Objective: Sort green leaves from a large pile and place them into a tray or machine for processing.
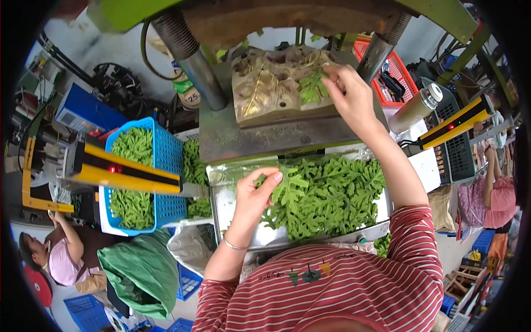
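Observation:
My left hand (256, 195) pinches a green artificial leaf (290, 186) by its end, above a metal tray (263, 235) heaped with lobed green leaves (332, 195). My right hand (348, 89) reaches up to a metal mould (265, 93) with leaf-shaped relief, on the press's flat plate (265, 141). A green leaf (312, 88) lies on the mould's right part, and the fingers of my right hand are at its upper right edge. Whether they grip it is hard to tell.
Steel press columns (203, 76) flank the mould. Yellow-black sensor bars (124, 170) stand left and right (454, 122). A blue basket (170, 166) of leaves is at left, a red basket (404, 70) and a flask (415, 110) at right. Other people sit at both sides.

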A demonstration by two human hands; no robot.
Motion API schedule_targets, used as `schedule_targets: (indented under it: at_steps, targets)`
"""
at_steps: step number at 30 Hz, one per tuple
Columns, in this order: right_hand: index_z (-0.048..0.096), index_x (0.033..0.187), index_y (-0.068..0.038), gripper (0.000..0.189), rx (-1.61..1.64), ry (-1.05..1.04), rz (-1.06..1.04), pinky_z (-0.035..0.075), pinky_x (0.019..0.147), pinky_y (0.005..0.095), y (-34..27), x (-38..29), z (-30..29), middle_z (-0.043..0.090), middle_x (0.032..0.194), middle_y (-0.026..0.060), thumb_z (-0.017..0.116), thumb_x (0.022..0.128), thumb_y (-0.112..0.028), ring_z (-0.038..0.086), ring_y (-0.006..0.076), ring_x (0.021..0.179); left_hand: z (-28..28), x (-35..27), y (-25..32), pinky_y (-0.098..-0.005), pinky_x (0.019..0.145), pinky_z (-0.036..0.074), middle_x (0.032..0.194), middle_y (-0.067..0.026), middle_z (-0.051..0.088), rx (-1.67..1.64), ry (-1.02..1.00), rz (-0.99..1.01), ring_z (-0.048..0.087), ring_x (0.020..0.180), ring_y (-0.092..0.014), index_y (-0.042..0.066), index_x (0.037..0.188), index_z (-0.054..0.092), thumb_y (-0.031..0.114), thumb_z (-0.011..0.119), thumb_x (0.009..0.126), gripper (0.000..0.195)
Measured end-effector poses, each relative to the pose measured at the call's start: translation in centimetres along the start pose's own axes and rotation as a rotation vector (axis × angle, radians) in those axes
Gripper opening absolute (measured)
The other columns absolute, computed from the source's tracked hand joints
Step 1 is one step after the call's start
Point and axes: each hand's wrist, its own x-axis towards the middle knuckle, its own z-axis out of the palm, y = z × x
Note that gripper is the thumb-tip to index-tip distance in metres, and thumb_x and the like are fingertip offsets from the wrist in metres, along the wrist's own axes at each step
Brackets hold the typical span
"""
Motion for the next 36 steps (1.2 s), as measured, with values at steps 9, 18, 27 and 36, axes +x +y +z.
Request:
schedule_targets:
  at_steps: [9, 18, 27, 36]
  targets:
    - [0.061, 0.084, 0.000, 0.008, 0.409, -0.621, -0.145, 0.041, 0.051, 0.0251, -8.9, -8.1, -1.9, 0.057, 0.076, 0.0054, 0.063, 0.076, 0.001, 0.051, 0.0145, 0.060, -0.5, -2.7, 1.1, -0.0149, 0.036, 0.034, 0.065, 0.0005, 0.059, -0.079, -0.118, 0.055, 0.042, 0.041, -0.003, 0.004, 0.089, 0.066, 0.008, 0.065, 0.082, 0.008]
    - [0.065, 0.083, 0.002, 0.008, 0.420, -0.077, -0.345, 0.040, 0.051, 0.0249, -13.2, -1.3, -3.7, 0.061, 0.077, 0.0055, 0.062, 0.076, -0.002, 0.053, 0.0142, 0.061, -1.6, -4.1, 2.7, -0.0160, 0.036, 0.035, 0.064, -0.0003, 0.058, -0.050, -0.015, 0.163, 0.044, 0.041, -0.004, 0.003, 0.087, 0.065, 0.007, 0.066, 0.082, 0.007]
    - [0.066, 0.080, 0.001, 0.011, 0.301, -0.095, -0.032, 0.039, 0.052, 0.0239, -5.4, 3.5, 6.8, 0.060, 0.076, 0.0033, 0.065, 0.073, -0.008, 0.050, 0.0143, 0.058, -2.2, -2.5, 1.2, -0.0161, 0.036, 0.035, 0.065, -0.0009, 0.059, -0.050, -0.009, 0.115, 0.046, 0.041, -0.005, 0.002, 0.088, 0.064, 0.006, 0.065, 0.082, 0.008]
    - [0.064, 0.091, -0.003, 0.018, -0.037, -0.128, -0.146, 0.043, 0.065, 0.0281, -4.2, 3.2, 8.7, 0.059, 0.089, 0.0041, 0.063, 0.074, -0.008, 0.052, 0.0203, 0.068, -3.4, 0.1, 0.0, -0.0156, 0.036, 0.034, 0.064, -0.0003, 0.058, -0.101, 0.067, -0.003, 0.046, 0.041, -0.005, 0.003, 0.090, 0.064, 0.007, 0.065, 0.083, 0.009]
